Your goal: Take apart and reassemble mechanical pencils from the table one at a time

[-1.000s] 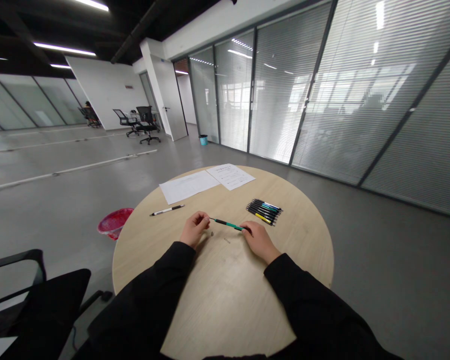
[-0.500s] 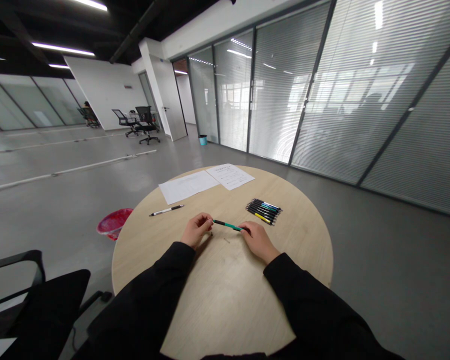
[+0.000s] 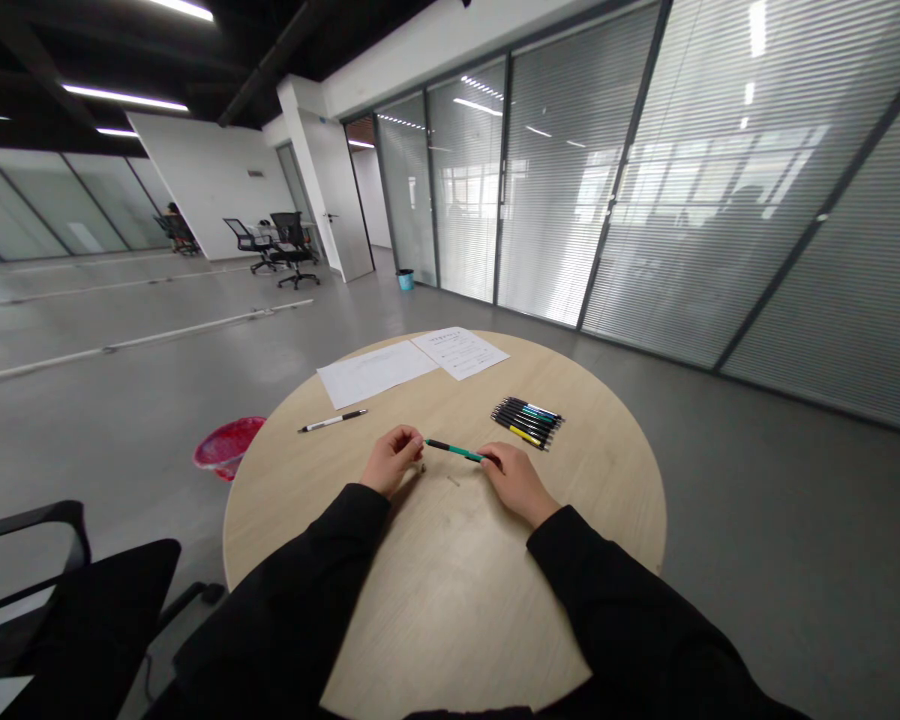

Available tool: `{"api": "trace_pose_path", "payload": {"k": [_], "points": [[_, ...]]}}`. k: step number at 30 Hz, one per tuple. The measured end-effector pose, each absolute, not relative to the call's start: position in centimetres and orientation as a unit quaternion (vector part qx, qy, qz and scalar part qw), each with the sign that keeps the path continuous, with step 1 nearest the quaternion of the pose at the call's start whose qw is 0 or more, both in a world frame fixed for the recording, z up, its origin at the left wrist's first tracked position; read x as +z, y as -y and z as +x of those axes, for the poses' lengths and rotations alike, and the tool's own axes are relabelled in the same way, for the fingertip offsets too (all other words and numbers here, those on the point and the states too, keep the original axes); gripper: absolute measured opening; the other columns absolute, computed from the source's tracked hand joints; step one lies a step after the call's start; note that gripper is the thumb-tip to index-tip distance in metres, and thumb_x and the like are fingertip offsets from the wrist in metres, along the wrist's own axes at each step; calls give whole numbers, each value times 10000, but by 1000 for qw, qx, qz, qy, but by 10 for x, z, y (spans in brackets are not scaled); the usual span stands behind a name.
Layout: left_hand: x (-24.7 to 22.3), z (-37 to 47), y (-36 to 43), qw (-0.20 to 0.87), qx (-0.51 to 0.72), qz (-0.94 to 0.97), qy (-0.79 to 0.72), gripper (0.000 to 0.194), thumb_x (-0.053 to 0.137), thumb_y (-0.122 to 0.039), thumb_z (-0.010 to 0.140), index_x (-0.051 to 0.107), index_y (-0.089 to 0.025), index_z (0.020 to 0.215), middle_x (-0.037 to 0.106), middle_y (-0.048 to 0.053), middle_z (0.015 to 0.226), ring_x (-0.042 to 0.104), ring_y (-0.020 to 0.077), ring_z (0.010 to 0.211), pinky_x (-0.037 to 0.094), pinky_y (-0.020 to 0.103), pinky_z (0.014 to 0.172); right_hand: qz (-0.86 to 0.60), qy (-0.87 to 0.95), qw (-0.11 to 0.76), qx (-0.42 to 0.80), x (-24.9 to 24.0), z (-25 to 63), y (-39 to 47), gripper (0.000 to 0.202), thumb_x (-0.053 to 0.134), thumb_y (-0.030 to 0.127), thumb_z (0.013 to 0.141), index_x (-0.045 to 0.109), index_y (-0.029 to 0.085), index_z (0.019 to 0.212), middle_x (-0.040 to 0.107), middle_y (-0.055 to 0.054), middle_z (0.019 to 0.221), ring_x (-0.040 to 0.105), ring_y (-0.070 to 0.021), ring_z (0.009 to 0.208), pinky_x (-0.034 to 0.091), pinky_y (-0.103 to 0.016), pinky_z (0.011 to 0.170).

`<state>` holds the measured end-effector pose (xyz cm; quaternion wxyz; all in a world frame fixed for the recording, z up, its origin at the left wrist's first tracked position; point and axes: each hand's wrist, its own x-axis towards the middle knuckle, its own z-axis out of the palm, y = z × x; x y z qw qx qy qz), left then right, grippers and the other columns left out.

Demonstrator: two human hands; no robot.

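Observation:
My right hand (image 3: 516, 482) pinches one end of a green and black pen (image 3: 454, 450), held low over the round table. At the pen's other end the closed fingertips of my left hand (image 3: 393, 460) grip its thin green tip; exactly what sits between those fingers is partly hidden. Just below my left fingertips is a tiny dark piece (image 3: 422, 468), too small to name. Between my hands lies a small thin spring-like piece (image 3: 454, 481) on the wood. Beyond my right hand, several pens (image 3: 529, 422) lie side by side, the nearest one with a yellow section.
A white and black pen (image 3: 333, 421) lies at the left of the round table (image 3: 465, 610). Two printed paper sheets (image 3: 379, 372) are at its far edge. Left of the table stand a red basin-like bin (image 3: 229, 447) and a black chair (image 3: 97, 610).

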<state>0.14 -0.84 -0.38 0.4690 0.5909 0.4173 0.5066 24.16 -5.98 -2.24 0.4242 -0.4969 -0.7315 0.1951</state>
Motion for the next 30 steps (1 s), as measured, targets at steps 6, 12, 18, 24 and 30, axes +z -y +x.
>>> {"api": "trace_pose_path", "payload": {"k": [6, 12, 18, 24, 30], "points": [[-2, 3, 10, 469, 507, 589, -421, 338, 742, -466, 722, 593, -163, 727, 559, -22, 589, 508, 109, 547, 415, 241, 535, -495, 731, 425, 197, -22, 242, 61, 196, 549, 124, 887, 715, 203, 955, 717, -53, 945, 638, -203, 901, 472, -325, 842], [-1, 4, 11, 468, 504, 589, -423, 320, 728, -451, 744, 591, -163, 723, 561, -24, 586, 501, 105, 548, 419, 243, 546, -491, 736, 420, 200, -20, 241, 63, 187, 549, 129, 889, 713, 197, 948, 714, -59, 937, 638, -207, 889, 475, -328, 833], [-3, 3, 10, 469, 501, 592, -421, 337, 724, -471, 751, 588, -163, 731, 561, -25, 597, 505, 106, 553, 424, 243, 551, -491, 732, 426, 203, -19, 240, 63, 187, 551, 128, 890, 712, 201, 951, 718, -56, 949, 641, -205, 901, 475, -326, 847], [-4, 2, 11, 476, 494, 601, -409, 353, 721, -487, 758, 582, -164, 744, 554, -31, 602, 504, 101, 554, 429, 240, 565, -495, 729, 426, 204, -19, 240, 62, 186, 548, 119, 886, 711, 194, 937, 718, -53, 933, 637, -201, 884, 469, -316, 830], [-4, 4, 10, 482, 494, 588, -422, 397, 673, -551, 779, 576, -168, 814, 571, -19, 667, 515, 107, 577, 437, 243, 567, -492, 728, 430, 205, -21, 241, 62, 187, 545, 133, 887, 709, 188, 959, 716, -57, 942, 634, -202, 891, 462, -317, 828]]}}
